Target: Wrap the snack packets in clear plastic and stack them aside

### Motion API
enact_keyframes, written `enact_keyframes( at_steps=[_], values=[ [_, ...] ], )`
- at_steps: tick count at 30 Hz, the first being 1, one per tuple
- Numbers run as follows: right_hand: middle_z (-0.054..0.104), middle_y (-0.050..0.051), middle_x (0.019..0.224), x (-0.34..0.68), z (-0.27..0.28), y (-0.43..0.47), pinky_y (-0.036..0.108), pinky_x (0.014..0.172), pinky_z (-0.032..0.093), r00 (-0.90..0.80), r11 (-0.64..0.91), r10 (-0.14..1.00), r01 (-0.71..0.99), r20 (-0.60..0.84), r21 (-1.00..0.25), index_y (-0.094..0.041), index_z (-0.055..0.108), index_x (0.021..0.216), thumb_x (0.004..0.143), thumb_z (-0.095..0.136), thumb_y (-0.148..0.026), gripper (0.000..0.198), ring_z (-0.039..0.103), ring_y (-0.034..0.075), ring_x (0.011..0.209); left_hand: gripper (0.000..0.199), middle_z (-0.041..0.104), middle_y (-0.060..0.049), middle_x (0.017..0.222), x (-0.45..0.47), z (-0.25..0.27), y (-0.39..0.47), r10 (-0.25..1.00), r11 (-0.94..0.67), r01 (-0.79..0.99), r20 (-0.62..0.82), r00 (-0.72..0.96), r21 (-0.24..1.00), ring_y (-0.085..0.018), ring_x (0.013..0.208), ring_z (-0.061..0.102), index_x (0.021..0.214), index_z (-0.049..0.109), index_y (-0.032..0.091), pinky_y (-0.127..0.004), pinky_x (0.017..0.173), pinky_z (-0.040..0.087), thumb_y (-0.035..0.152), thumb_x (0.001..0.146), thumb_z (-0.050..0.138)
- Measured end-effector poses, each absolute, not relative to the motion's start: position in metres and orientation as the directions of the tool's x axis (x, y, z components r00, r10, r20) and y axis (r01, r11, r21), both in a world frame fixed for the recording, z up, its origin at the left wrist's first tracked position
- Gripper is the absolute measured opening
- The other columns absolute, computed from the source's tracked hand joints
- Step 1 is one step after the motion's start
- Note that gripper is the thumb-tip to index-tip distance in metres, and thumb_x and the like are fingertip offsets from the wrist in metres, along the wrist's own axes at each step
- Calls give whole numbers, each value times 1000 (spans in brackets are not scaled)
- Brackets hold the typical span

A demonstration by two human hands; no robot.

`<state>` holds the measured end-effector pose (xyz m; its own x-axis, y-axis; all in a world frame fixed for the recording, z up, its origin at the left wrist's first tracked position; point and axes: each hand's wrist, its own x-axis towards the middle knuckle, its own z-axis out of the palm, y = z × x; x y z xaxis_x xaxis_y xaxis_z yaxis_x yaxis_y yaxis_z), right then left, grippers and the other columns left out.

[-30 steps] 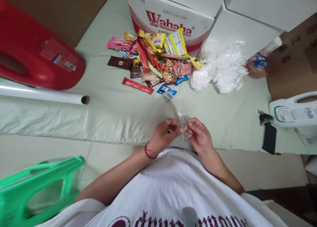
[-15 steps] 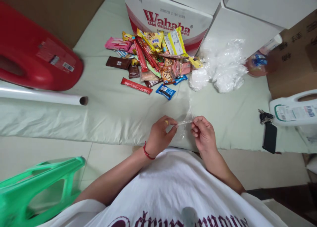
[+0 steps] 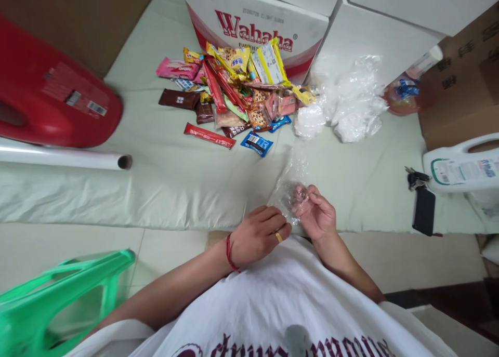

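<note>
- The clear plastic bag (image 3: 285, 193) lies right at the hands, over the near edge of the pale green sheet (image 3: 163, 188); its long axis runs roughly 6 to 12 o'clock, with a thin, sheer far end.
- The right hand (image 3: 318, 215) is nearer: it sits at about 4 o'clock from the bag's middle, thumb and fingertips pinching the film, and some fingers show through the plastic; whether they are inside or behind it cannot be told.
- The left hand (image 3: 262, 236) rests at 7 o'clock from the bag, back up and fingers curled under at the near edge; what its fingertips pinch, if anything, is hidden.
- From the hands, the heap of wrapped snacks (image 3: 231, 93) lies at 11 o'clock, well apart from the bag.
- Between bag and heap, the blue packet (image 3: 256, 144) lies at 11 o'clock; the red stick packet (image 3: 209, 135), farther left, points roughly 10 to 4.
- The crumpled clear plastic bundles (image 3: 353, 107) sit at 1 o'clock, close beside the heap; the Wahaha carton (image 3: 249, 14) stands behind the snacks, near 12.
- Farther out are the red jug (image 3: 97, 126) at 10 o'clock, and the keys (image 3: 418, 178) and white bottle (image 3: 465, 177) between 2 and 3.
</note>
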<state>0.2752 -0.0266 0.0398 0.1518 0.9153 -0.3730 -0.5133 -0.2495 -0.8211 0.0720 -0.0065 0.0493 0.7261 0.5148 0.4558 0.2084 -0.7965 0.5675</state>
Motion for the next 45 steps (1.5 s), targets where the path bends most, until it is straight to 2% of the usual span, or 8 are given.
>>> enact_keyframes(
  at_steps=[4,9,15,18,21,30,38,45],
  values=[
    [73,6,106,278,36,-28,39,75,56,184,-280,895,-476,-406,-834,-25,50,76,79,73,-44,30,66,23,88,16,74,-8,96,77,49,-7,511,-785,211,417,751,582,-22,96,67,93,67,22,-36,84,52,16,100,53],
    [72,7,124,284,33,-37,40,84,57,264,-236,881,-474,-392,-848,-24,54,74,76,75,-38,25,67,24,104,14,69,-9,99,91,60,1,730,-481,113,325,601,870,-19,91,65,91,62,20,-34,83,53,30,100,58],
    [68,8,132,284,32,-50,42,104,50,368,-91,926,-5,-86,-996,-22,61,74,88,70,-31,19,61,24,126,27,64,-5,100,133,61,28,927,-47,240,-47,372,970,-18,85,63,99,60,20,-28,66,48,42,88,73],
    [66,10,137,284,33,-54,42,108,49,343,-103,938,136,-51,-985,-22,65,82,92,68,-36,18,61,24,129,39,65,-6,110,151,55,35,912,-41,333,-101,399,942,-17,83,63,109,62,19,-30,69,49,36,79,81],
    [70,10,128,288,33,-55,42,105,52,295,-135,951,124,-93,-983,-22,65,80,90,71,-40,21,64,25,124,7,68,-4,97,158,45,34,890,-129,439,-92,447,889,-17,78,62,96,65,21,-32,73,47,21,89,65],
    [72,4,104,316,42,-33,30,76,62,371,-269,800,-479,-471,-835,-22,70,92,76,88,-56,42,66,15,86,24,70,-6,95,154,31,21,873,-337,525,50,485,782,-20,84,65,97,73,22,-32,72,43,33,103,53],
    [65,-2,85,299,39,-19,27,72,57,426,-276,816,-306,-390,-911,-22,68,87,71,90,-48,38,61,14,78,15,70,-4,89,154,32,25,863,-149,347,-50,503,926,-18,80,65,91,72,21,-30,75,49,28,95,60],
    [72,2,93,296,36,-22,29,77,52,449,-200,883,105,-133,-974,-21,75,92,82,78,-38,20,64,17,86,30,68,-5,104,160,36,27,940,-71,278,-28,339,958,-18,83,63,104,66,20,-32,77,54,42,87,74]
  ],
)
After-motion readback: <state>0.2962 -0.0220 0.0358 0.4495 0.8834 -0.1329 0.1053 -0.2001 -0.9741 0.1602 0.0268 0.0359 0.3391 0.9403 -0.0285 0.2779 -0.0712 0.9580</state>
